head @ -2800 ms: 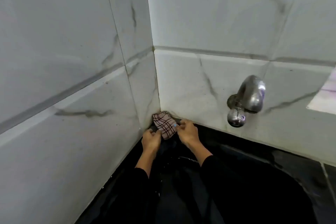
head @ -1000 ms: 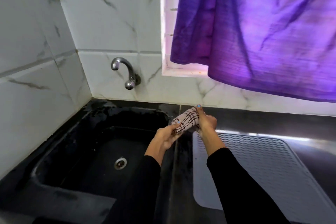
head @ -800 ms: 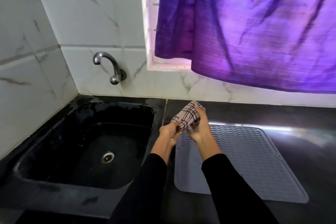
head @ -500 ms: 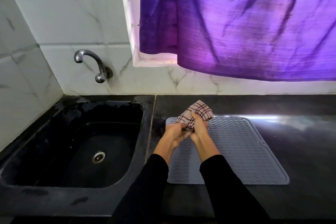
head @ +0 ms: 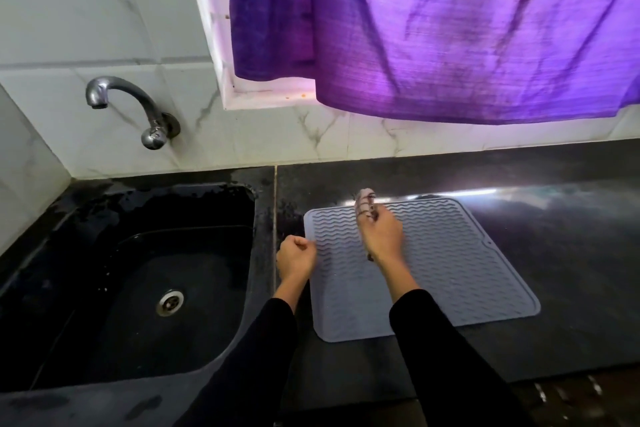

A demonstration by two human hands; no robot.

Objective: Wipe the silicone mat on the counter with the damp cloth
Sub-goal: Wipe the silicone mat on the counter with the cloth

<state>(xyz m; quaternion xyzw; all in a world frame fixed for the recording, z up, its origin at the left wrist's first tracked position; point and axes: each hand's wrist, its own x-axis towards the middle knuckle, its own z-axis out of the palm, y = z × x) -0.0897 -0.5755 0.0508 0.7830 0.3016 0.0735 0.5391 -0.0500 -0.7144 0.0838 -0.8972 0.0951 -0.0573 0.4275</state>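
A person's right hand [head: 380,236] has its grip clenched around a checked cloth [head: 364,202], cream with dark lines. The cloth is bunched up and pokes out past the fingers toward the wall. It is blurred, so whether it is touching the surface below cannot be told. The hand and cloth are over the far left part of a grey silicone mat [head: 450,263] with wavy ridges.

The left hand [head: 296,258] is curled into a loose fist with nothing in it. It sits at the mat's left edge, near the far left corner; whether it touches the mat cannot be told. Both arms wear long black sleeves [head: 446,350] that reach in from the bottom of the view.

The mat lies flat on a dark stone table [head: 571,218], slightly turned relative to the table's edge. A bright patch of light reflects on the table just beyond the mat's far edge.

Left of the mat, set into the same table, is a black sink [head: 138,288] with a round metal drain [head: 169,302] in its floor. Above the sink, a curved metal tap [head: 138,107] comes out of a wall of white marbled tiles [head: 86,10]. To the right of the tap, a purple curtain [head: 450,28] hangs over a window recess, its lower edge well above the table.
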